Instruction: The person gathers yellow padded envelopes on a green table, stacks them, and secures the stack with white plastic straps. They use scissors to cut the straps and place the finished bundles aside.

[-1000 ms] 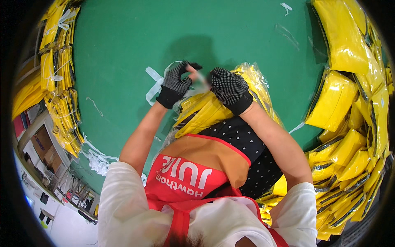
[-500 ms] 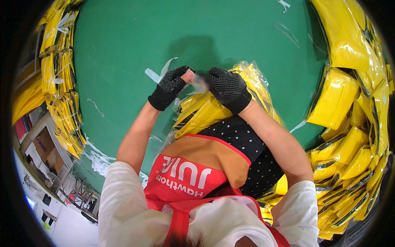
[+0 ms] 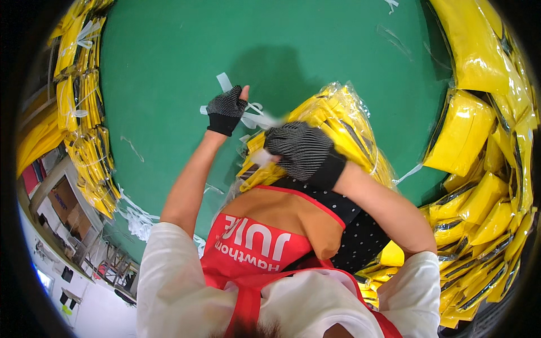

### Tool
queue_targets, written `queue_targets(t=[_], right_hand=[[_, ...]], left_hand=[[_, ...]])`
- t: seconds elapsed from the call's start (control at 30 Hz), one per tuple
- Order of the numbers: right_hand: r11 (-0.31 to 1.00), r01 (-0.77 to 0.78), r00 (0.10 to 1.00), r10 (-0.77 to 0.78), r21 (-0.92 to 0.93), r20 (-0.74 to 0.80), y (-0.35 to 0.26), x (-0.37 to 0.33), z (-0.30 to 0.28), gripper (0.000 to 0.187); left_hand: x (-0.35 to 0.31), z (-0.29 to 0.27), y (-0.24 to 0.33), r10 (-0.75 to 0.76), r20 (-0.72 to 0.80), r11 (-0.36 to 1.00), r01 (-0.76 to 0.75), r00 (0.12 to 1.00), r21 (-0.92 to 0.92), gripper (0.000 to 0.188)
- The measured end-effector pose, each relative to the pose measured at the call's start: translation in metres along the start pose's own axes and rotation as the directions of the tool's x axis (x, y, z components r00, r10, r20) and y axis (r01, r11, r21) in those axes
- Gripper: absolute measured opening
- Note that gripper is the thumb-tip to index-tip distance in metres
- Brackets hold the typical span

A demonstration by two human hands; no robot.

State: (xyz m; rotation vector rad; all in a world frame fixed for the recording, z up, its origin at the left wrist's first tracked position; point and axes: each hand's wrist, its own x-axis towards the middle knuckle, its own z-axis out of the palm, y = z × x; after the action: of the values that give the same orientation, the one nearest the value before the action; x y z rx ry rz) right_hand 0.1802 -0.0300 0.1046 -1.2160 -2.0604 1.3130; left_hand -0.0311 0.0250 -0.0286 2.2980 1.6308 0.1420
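Note:
In front of me a bundle of yellow packets in clear wrap (image 3: 335,112) stands at my lap, with black parts showing between them. My left hand (image 3: 226,110), in a black dotted fingerless glove, is closed on a white plastic strip (image 3: 259,119). Loose ends of the strip stick out beyond that hand, and a loop runs toward the bundle. Over the bundle's near left side, my right hand (image 3: 301,155) in a matching glove is closed, slightly blurred. A white piece of strip (image 3: 261,157) shows at its fingers; the fingertips are hidden.
Tied stacks of yellow packets (image 3: 84,101) line the left edge of the green surface (image 3: 180,56). A large heap of yellow packets (image 3: 468,135) fills the right side. White strips (image 3: 138,219) lie tangled at the lower left, with scraps elsewhere.
My hands were close together above the bundle and have parted. The right hand has come down and nearer over the packets; the left has shifted slightly left, the strip still in it.

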Motion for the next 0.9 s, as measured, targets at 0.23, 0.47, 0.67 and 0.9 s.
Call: queue_targets(t=[0.23,0.47,0.67,0.9], right_hand=[[0.927,-0.376,0.916,0.372,-0.002,0.147,-0.033,-0.03,0.024,0.018],[0.633,-0.685,0.043,0.531,0.362,-0.846,-0.063,-0.252,-0.021,0.017],[0.699,-0.64,0.078,0.47,0.317,-0.879,-0.023,-0.314,0.098,0.031],[0.698,-0.715,0.157,0.214,0.039,-0.964,0.026,-0.284,0.155,0.05]], left_hand=[[0.017,0.039,0.024,0.082,0.362,0.992,-0.11,0.929,0.058,0.038],[-0.002,-0.079,0.1,0.212,-0.367,0.879,-0.341,0.906,-0.334,0.024],[-0.05,-0.058,0.156,0.725,-0.038,0.648,-0.699,0.688,-0.303,0.041],[-0.049,-0.05,0.17,0.818,0.039,0.576,-0.815,0.574,-0.073,0.048]])
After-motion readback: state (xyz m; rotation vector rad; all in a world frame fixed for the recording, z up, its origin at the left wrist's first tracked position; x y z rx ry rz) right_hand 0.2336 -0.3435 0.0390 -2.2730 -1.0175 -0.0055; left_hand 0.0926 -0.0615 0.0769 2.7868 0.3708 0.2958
